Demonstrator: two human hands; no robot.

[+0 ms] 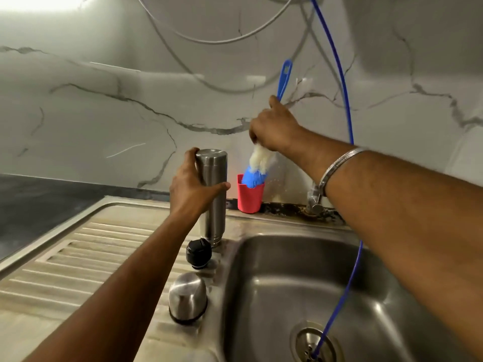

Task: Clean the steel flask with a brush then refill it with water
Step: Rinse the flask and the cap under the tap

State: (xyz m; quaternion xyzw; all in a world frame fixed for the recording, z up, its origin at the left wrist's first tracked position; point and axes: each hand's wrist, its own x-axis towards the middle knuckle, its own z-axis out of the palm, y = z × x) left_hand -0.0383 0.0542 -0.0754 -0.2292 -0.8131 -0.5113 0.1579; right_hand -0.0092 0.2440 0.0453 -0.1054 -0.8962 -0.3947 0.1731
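Note:
The steel flask [213,205] stands upside down on the draining board, mouth end on the steel. My left hand [192,184] grips its upper part. My right hand [274,128] holds the bottle brush [283,79] by its blue handle, above the red cup [249,195]. The brush's white and blue bristles hang below my fist, and the blue tip is in the cup's mouth. The black stopper [198,253] and the steel cap cup [187,297] sit on the draining board in front of the flask.
The sink basin [287,283] lies to the right, and a thin blue hose [342,291] runs into its drain [312,344]. A tap [315,198] stands behind my right wrist. White cables hang on the marble wall. A dark countertop [34,205] lies to the left.

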